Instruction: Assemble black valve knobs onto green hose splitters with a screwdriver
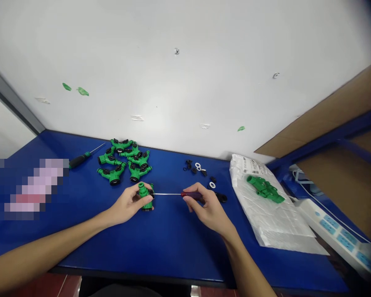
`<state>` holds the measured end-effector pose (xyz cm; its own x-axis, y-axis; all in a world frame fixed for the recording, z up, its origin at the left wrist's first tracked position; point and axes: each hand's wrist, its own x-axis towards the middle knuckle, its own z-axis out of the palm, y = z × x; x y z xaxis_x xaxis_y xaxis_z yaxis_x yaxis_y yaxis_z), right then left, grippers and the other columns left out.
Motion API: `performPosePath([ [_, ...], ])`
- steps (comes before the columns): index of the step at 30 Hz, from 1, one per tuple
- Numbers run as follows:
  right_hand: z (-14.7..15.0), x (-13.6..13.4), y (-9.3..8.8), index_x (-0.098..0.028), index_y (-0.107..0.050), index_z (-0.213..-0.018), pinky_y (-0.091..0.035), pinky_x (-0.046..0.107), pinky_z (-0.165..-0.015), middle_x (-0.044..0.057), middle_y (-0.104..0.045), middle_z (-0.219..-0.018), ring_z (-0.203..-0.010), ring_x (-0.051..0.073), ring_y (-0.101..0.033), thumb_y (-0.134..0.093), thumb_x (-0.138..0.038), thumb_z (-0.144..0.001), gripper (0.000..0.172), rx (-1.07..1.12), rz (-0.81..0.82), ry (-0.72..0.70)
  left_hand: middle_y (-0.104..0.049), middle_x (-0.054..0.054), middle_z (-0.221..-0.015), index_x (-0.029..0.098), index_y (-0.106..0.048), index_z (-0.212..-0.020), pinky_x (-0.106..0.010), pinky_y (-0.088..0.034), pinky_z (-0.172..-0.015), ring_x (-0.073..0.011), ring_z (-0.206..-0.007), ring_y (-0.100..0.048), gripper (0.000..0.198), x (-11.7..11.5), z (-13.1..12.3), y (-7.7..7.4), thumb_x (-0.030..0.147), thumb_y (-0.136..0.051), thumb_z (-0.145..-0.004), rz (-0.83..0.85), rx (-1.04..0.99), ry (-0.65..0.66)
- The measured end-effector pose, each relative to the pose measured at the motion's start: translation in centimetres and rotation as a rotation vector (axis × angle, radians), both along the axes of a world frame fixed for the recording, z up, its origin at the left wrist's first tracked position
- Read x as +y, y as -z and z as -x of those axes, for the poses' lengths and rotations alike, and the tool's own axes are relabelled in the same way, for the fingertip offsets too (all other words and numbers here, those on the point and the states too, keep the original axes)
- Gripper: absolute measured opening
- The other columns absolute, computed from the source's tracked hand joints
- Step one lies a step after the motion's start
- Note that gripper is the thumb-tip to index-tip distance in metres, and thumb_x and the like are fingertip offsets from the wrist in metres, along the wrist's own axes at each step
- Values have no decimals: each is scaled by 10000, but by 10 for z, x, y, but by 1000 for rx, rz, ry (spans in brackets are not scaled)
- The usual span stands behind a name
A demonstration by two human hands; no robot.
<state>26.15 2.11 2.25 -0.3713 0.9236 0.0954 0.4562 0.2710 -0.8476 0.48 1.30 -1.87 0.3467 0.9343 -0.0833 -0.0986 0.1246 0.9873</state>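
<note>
Blue counter point(173, 243) carries all the things, and the two hands are near its front edge, around the middle. The left hand point(126, 205) is closed around a green plastic hose connector point(147, 198): its fingers point(135, 189) wrap the body, and the connector stands almost upright. Its lower end is touching the counter or is very close, I cannot tell exactly. The right hand point(208, 210) grips a screwdriver point(190, 194) with a dark red handle, using closed fingers point(190, 203), and the thin metal shaft goes straight left. Its tip reaches a black part point(152, 194) on the side of the connector. Behind the hands, near the back edge, lies a group of green branched connectors point(123, 163) with black nuts. To the left of them is a second screwdriver point(80, 160) with a black and green handle. To the right, small black parts and white washers point(193, 167) are scattered, and one black ring point(221, 198) lies just beside the right hand. Near the right edge, a white plastic bag point(266, 214) lies with another green connector point(264, 189) on it, and further right is a white power strip point(336, 231).
</note>
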Motion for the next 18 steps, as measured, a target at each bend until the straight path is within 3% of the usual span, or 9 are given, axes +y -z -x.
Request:
performPosePath([
  [3, 2, 0, 4, -191, -561, -751, -373, 238, -461, -42, -474, -503, -439, 111, -448, -458, -425, -966, 334, -40, -35, 40, -610, 8, -813, 166, -552, -995, -382, -589, -730, -208, -724, -713, 339, 1, 0, 0, 410, -694, -806, 4, -4, -8],
  [8, 2, -2, 4, -210, -521, -1014, -469, 248, -569, 6, -611, -762, -612, 135, -567, -554, -385, -924, 200, 44, -65, 15, -612, 7, -818, 163, -542, -999, -380, -590, -719, -216, -716, -723, 375, 2, 1, -2, 443, -693, -802, 3, 17, -16],
  [10, 2, -2, 2, -203, -551, -917, -450, 243, -527, -9, -598, -666, -548, 131, -555, -602, -402, -894, 206, 52, -66, 41, -601, 15, -799, 164, -546, -995, -376, -587, -722, -217, -722, -723, 364, 3, 1, -2, 437, -693, -804, -18, 31, -4],
  [14, 6, -1, 0, -193, -534, -647, -340, 242, -450, -51, -427, -464, -414, 97, -405, -529, -417, -928, 359, -46, -190, 118, -595, 22, -780, 170, -545, -1001, -372, -579, -722, -222, -729, -727, 343, 2, 1, -3, 416, -689, -810, -19, 47, 10],
  [18, 9, 0, 3, -201, -568, -998, -378, 236, -467, -40, -526, -603, -474, 111, -479, -518, -400, -941, 213, 25, -132, 135, -599, 22, -772, 168, -552, -999, -368, -578, -719, -214, -723, -720, 325, 1, 1, -3, 399, -687, -813, -18, 52, 23],
])
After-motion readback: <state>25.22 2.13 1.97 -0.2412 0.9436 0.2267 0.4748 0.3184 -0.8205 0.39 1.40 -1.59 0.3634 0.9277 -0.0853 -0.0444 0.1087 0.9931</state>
